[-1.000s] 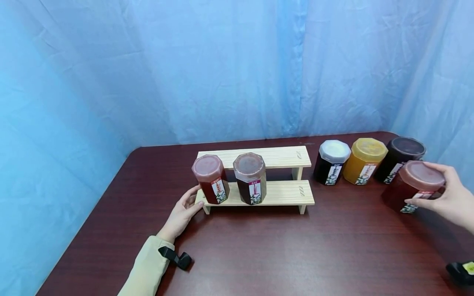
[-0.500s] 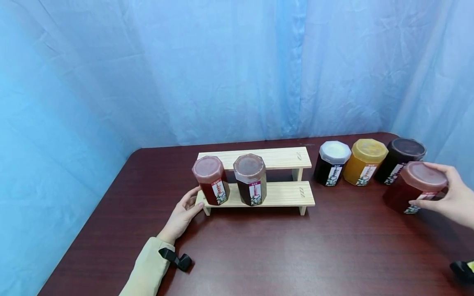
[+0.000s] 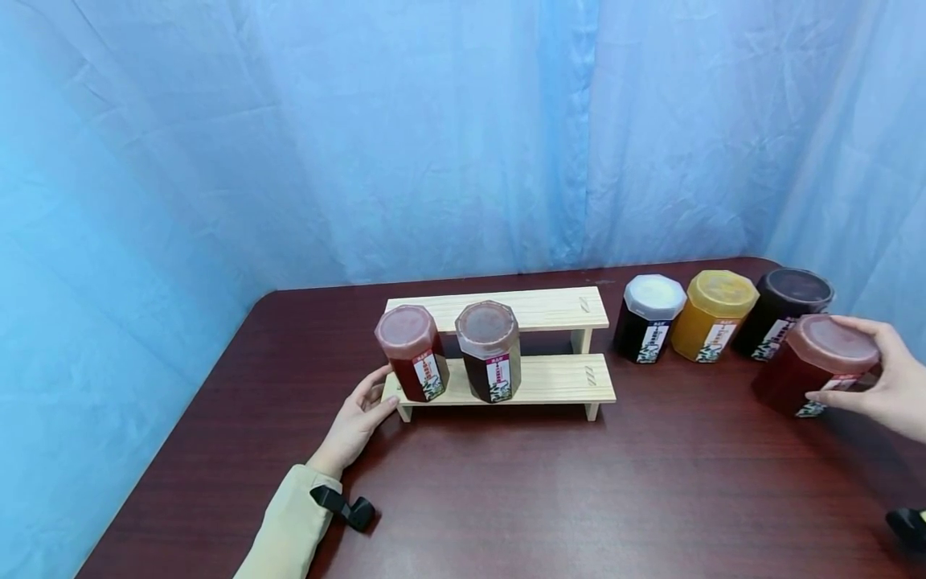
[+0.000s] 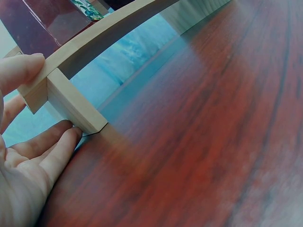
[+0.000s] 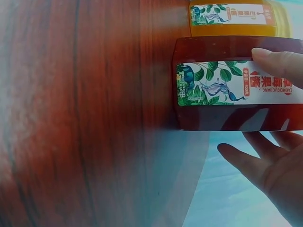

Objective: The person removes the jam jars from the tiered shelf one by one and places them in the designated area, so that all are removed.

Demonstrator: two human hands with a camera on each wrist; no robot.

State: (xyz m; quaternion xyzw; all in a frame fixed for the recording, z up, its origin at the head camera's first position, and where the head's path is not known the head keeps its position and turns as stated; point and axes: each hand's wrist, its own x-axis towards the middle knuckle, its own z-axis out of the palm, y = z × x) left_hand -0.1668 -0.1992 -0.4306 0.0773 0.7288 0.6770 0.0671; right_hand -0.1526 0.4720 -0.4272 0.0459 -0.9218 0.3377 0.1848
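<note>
Collision hazard: red jar [image 3: 805, 368] at right of table [image 3: 564, 482].
Right hand [image 3: 886, 378] grips it, just near of the dark-lidded jar [image 3: 787, 299]; a far-ward swing could knock that over. Left hand [image 3: 354, 422] pinches the wooden rack [image 3: 553, 376] at its left end; tugging could topple shelved jars [image 3: 488, 350].

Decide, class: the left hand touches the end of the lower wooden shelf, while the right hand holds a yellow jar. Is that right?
Not quite: the right hand holds a dark red jar, not a yellow one, as the right wrist view shows. The left hand does touch the end of the lower wooden shelf.
</note>
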